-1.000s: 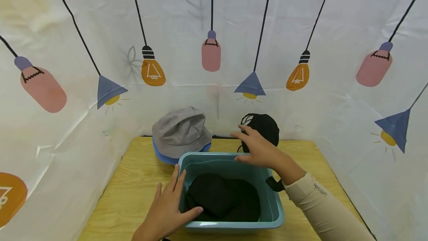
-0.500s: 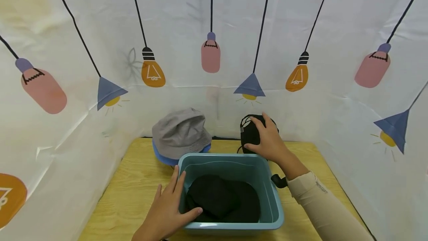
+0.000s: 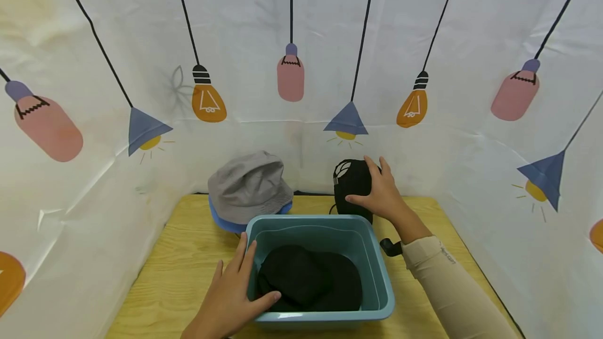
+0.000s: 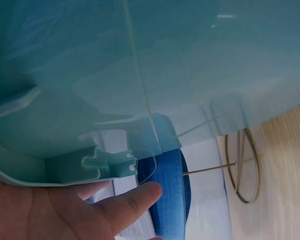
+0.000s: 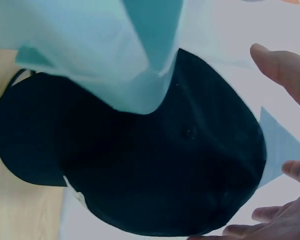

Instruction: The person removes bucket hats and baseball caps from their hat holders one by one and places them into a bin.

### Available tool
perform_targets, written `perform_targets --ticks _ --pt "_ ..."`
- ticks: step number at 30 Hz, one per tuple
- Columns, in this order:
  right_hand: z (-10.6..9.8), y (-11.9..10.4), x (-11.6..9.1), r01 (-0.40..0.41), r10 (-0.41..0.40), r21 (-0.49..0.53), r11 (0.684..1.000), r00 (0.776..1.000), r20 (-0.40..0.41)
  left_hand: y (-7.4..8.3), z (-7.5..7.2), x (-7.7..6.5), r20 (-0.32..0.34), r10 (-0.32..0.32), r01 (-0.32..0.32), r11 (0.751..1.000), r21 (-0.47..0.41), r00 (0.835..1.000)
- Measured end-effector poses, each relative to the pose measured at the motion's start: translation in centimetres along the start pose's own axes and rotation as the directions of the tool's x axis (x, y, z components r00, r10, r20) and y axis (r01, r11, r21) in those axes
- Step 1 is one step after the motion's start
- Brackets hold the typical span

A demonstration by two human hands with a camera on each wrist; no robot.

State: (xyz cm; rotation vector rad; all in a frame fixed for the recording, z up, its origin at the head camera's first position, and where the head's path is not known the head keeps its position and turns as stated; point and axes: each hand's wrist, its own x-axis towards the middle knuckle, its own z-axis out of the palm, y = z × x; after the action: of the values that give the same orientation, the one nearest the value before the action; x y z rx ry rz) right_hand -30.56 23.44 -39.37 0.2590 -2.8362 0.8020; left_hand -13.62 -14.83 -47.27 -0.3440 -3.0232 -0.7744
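Note:
A blue-green plastic basin (image 3: 325,316) stands at the front of the table with black hats (image 3: 301,276) inside. My left hand (image 3: 231,292) rests along its left rim, fingers extended outside and thumb over the inside. The left wrist view shows this hand (image 4: 105,210) against the basin wall (image 4: 190,60). Behind the basin's right back corner is a black cap (image 3: 353,182), brim down. My right hand (image 3: 383,192) is at the cap's right side, thumb and fingers spread. In the right wrist view, the spread fingers lie around the crown of the cap (image 5: 165,165).
A grey bucket hat (image 3: 249,187) sits over a blue hat (image 3: 226,222) at the back left. A wire stand (image 4: 245,165) shows near the blue hat in the left wrist view. The wooden table (image 3: 155,276) meets a white lamp-printed sheet (image 3: 264,93) behind.
My right hand has moved from above the basin's back rim, over the front of the black cap, to the cap's right side. The left hand stays on the rim.

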Motion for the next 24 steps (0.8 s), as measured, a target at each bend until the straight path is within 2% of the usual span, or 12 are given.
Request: perform_targets --ticks 9,24 --pt "0.8 1.7 0.6 -0.035 0.033 0.069 0.997 0.999 0.021 -0.1 -0.1 0.1 0.007 -0.004 0.004 1.000 -0.001 1.000" --pt "2.2 4.6 0.5 -0.076 0.077 0.103 0.992 0.997 -0.008 -0.1 0.1 0.0 -0.011 0.010 -0.010 1.000 0.004 1.000"
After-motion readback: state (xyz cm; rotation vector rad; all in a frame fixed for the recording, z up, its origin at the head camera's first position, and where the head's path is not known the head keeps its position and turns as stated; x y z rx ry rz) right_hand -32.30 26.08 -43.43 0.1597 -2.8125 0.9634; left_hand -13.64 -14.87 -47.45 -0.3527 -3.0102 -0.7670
